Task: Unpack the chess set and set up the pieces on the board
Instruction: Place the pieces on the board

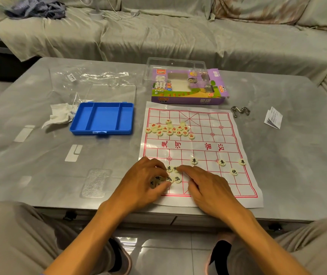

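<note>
A sofa [178, 32] under a pale cover fills the back of the view, with a crumpled blue cloth [35, 7] at its left end. In front of it stands a grey table [39, 155] with a glossy top. On the table's right half lies the paper board [198, 139], white with a red grid, its near edge close to the table's front edge. Behind the board sits the purple box [188, 88], with a clear plastic insert [175, 64] standing at its far side. Left of the board is the blue tray [102, 119], 3 compartments visible, a clear lid [111, 92] just behind it. A crumpled white tissue [59, 116] touches the tray's left side, and clear wrapping [91, 76] lies farther back. Right of the board are a metal ring puzzle [241, 111] and a folded leaflet [273, 118].

The red pieces [170, 129] lie heaped on the board's far left part. On the near half, 3 black pieces [222, 162] stand in a row well apart, a 4th [234, 171] below them on the right.

The left hand [142, 181] rests curled on the board's near left corner, fingers cupped around a small cluster of black pieces [168, 176]. The right hand [208, 185] lies flat with fingers extended, its fingertip touching 1 piece [175, 168] of that cluster.
</note>
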{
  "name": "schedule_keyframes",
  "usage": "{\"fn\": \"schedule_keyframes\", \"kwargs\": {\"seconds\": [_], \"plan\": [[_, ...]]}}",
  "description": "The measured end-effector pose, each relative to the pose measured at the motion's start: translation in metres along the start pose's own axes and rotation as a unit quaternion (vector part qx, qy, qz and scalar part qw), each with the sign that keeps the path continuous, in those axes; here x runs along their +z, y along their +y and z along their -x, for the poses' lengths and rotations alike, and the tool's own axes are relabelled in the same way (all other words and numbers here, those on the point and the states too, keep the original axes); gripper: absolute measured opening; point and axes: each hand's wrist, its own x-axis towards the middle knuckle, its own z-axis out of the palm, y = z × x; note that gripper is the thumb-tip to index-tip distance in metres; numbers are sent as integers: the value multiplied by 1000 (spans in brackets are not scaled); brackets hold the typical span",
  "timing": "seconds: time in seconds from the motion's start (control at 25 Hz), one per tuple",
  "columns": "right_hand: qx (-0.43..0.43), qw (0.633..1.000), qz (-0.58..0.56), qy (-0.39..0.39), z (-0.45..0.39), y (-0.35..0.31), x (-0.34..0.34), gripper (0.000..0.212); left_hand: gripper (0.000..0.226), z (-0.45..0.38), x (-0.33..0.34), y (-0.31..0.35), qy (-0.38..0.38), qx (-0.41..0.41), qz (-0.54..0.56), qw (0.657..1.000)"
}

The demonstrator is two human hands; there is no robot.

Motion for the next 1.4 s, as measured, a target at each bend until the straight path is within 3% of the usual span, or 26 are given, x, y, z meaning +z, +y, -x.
{"fn": "schedule_keyframes", "kwargs": {"seconds": [0.2,0.44,1.04,1.4], "plan": [[4,1000,4,-3,0,-4,-2,48,47,-5,6,3,22,19,-27,999],[8,1000,6,-7,0,-3,-3,47,42,-9,11,3,-9,56,-74,996],[20,1000,10,2,0,-4,-2,45,49,-6,7,10,-87,18,-87,992],[16,1000,21,-10,-1,-4,-1,48,53,-5,10,11,-87,17,-90,992]]}}
